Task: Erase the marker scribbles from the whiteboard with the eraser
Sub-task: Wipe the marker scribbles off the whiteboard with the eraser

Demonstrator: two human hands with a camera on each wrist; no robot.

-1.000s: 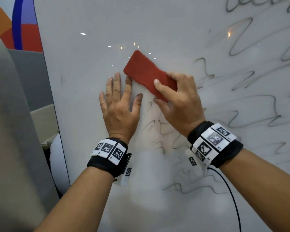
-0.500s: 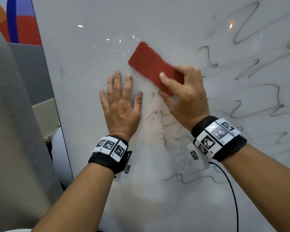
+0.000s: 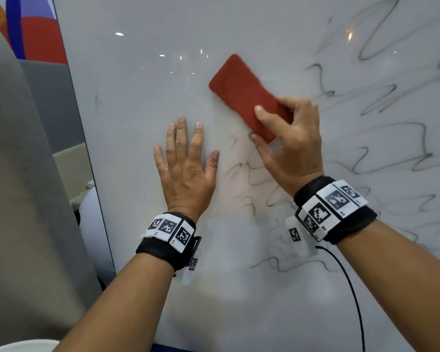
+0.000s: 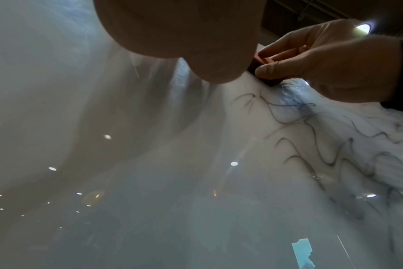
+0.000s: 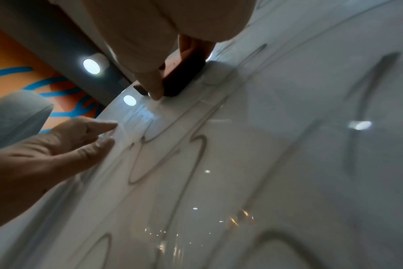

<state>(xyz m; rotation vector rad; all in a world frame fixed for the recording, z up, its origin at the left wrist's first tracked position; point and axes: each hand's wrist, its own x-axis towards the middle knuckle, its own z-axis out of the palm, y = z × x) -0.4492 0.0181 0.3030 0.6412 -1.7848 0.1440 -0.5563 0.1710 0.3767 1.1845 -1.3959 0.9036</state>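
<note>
A red rectangular eraser lies flat against the whiteboard, tilted up to the left. My right hand grips its lower end, thumb on top and fingers round the far edge. The eraser shows the same grip in the left wrist view, and the eraser in the right wrist view. My left hand rests flat on the board just left of it, fingers straight and spread. Grey marker scribbles cover the board to the right, and fainter scribbles lie between my wrists.
The whiteboard's left edge runs down beside a grey padded surface. An orange, red and blue wall shows at the top left. A black cable hangs from my right wristband.
My right hand has slid the eraser to the right and slightly up across the board. My left hand stays flat in the same spot.
</note>
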